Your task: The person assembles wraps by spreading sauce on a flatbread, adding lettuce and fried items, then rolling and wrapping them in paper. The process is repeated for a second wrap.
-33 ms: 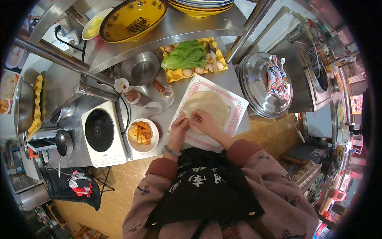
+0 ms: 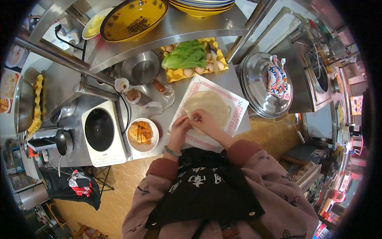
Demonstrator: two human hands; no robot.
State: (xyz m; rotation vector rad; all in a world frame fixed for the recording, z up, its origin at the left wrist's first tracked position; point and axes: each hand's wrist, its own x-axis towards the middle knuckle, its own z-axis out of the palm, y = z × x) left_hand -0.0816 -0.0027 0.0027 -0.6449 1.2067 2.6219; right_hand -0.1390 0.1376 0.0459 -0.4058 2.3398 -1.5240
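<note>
From afar, I watch the left hand [image 2: 180, 128] and right hand [image 2: 207, 122] — fingertips pinching the near-left edge of a pale round sheet [image 2: 213, 104]. Printed paper [image 2: 237, 113] lies beneath.

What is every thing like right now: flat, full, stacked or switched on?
Sheet, pale, flat on paper
Left hand, fingers bent at the sheet's edge, hold unclear
Right hand, fingers bent there too, hold unclear
Bowl, holding orange food
Egg tray, holding eggs
Lettuce, lying on the egg tray
Plates, stacked
Cooker, can't tell if on
</note>
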